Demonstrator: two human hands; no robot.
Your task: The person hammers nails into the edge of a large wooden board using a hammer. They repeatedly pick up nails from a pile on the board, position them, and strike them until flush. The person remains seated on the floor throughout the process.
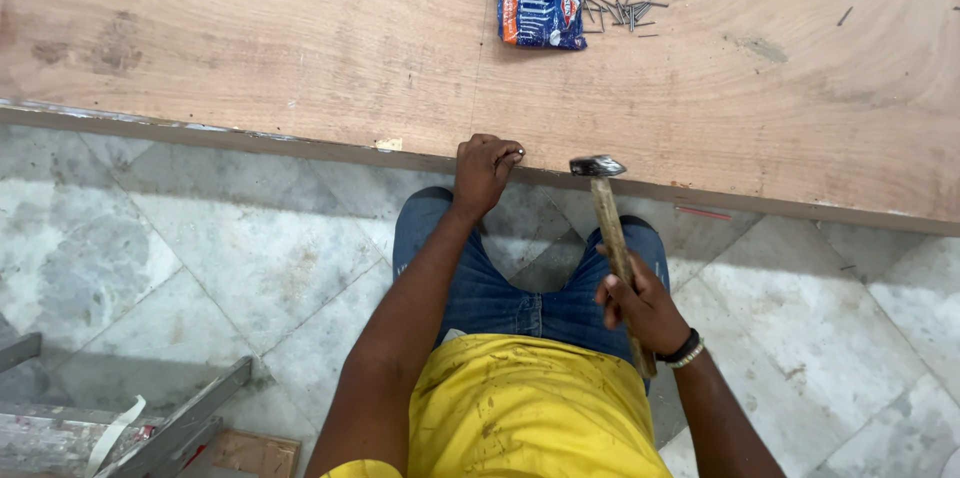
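The large pale-brown plywood sheet [300, 48] is stiff and heavy, its near edge facing the knees. The wooden-handled steel hammer [612, 238] is head-heavy and best gripped low on the shaft; the right hand [640, 303] is clenched around it, head just short of that edge. The left hand [484, 170] pinches what looks like a thin, slippery nail [515, 151] at the edge.

Even, bright, diffuse lighting; soft shadows only; no glare; focus sharp; slight wide-angle bowing at edges.
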